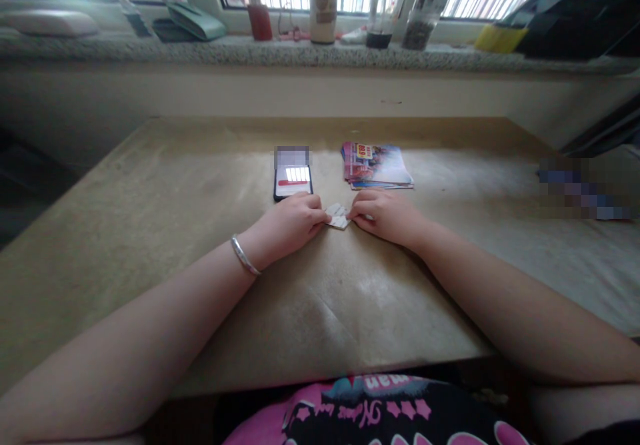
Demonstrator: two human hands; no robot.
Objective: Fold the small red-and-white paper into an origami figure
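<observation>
A small folded piece of whitish paper (pixel 338 215) with faint markings lies low over the middle of the table. My left hand (pixel 300 218) pinches its left edge between thumb and fingers, a silver bangle around the wrist. On the opposite edge, my right hand (pixel 383 213) pinches the same paper with thumb and forefinger. Just beyond my left hand lies a phone (pixel 293 179) with a lit screen, its lower end close to my knuckles. A stack of colourful printed leaflets (pixel 383 163) rests beyond my right hand.
The beige table (pixel 200 185) reaches to a wall below a stone windowsill (pixel 215 50). Along the sill stand a red bottle (pixel 260 19), a tall pale bottle (pixel 323 5), a clear jar (pixel 424 11) and a green case (pixel 196 19). A blurred item (pixel 585 191) lies at the right.
</observation>
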